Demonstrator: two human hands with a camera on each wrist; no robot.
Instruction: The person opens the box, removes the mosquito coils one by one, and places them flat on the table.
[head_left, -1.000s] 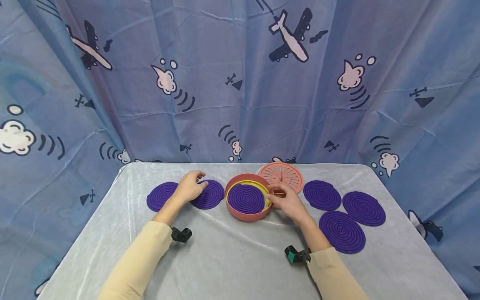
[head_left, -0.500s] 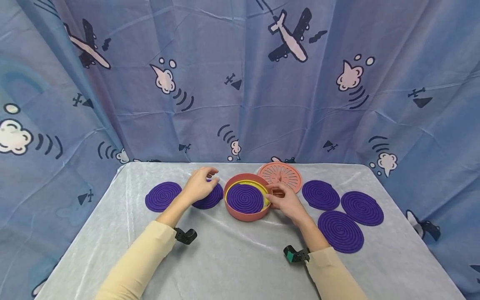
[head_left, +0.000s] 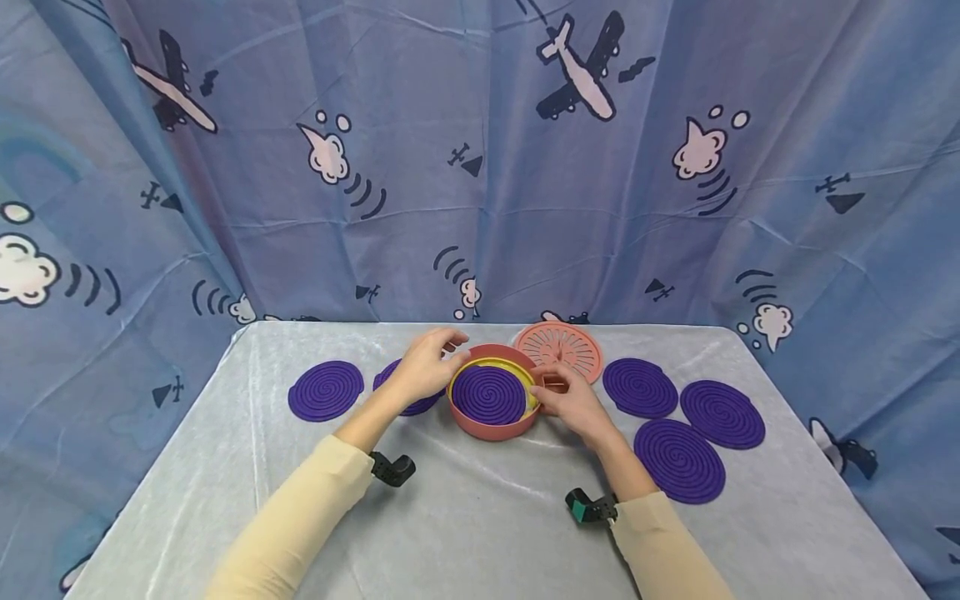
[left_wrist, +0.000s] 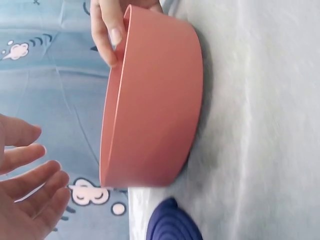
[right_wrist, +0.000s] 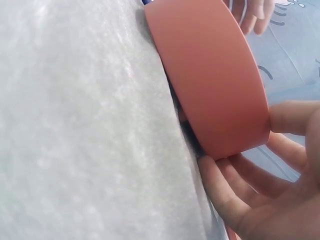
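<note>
A round salmon-pink box (head_left: 491, 432) stands at the middle of the table, with a yellow lining (head_left: 531, 398) and a purple spiral mosquito coil (head_left: 489, 396) inside. My right hand (head_left: 573, 404) holds its right side; in the right wrist view the thumb and fingers grip the box wall (right_wrist: 210, 75). Over the left rim hovers my left hand (head_left: 429, 365), fingers relaxed and holding nothing; the left wrist view shows it apart from the wall. Below that hand lies another purple coil (head_left: 423, 406), partly hidden by the hand and wrist.
A slotted orange lid (head_left: 558, 346) lies behind the box to the right. One purple coil (head_left: 326, 390) lies at far left. Three more, a near coil (head_left: 679, 461), a back coil (head_left: 640, 387) and an outer coil (head_left: 723, 414), lie on the right. A printed curtain (head_left: 480, 167) hangs behind.
My left hand has moved right, from above the coil beside the box to the box's left rim. The right hand stays on the box, which has not visibly moved on the table.
</note>
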